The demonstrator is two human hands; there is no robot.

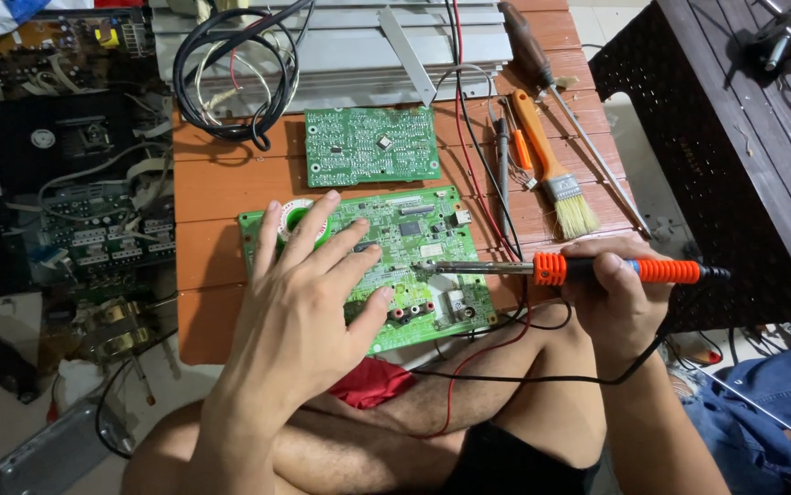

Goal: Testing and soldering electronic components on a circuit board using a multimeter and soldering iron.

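Fingers of the left hand [308, 293] are spread wide and laid flat, palm down, on the large green circuit board [414, 247], covering its left half; the wrist comes up from the lower left over the person's bare knees. The right hand [611, 298] is closed in a fist around the orange grip of a soldering iron [560, 269], which it holds level, pointing left. The iron's metal tip touches the board near its middle, just beside the left fingertips. Its black cord [542, 378] loops down across the legs.

The board lies at the near edge of an orange-brown slatted worktop [221, 197]. Behind it, a little apart, sits a smaller green circuit board [372, 145]. To the right of both lie a paintbrush [551, 165] with an orange handle, a long screwdriver [565, 101] with a dark wooden handle, and red and black probe leads. A coil of black cable [230, 78] rests at the far left on grey metal panels [368, 46]. Left of the worktop, on the floor, stands an opened electronics chassis [74, 183] full of wiring. A dark woven surface [735, 156] stands to the right.
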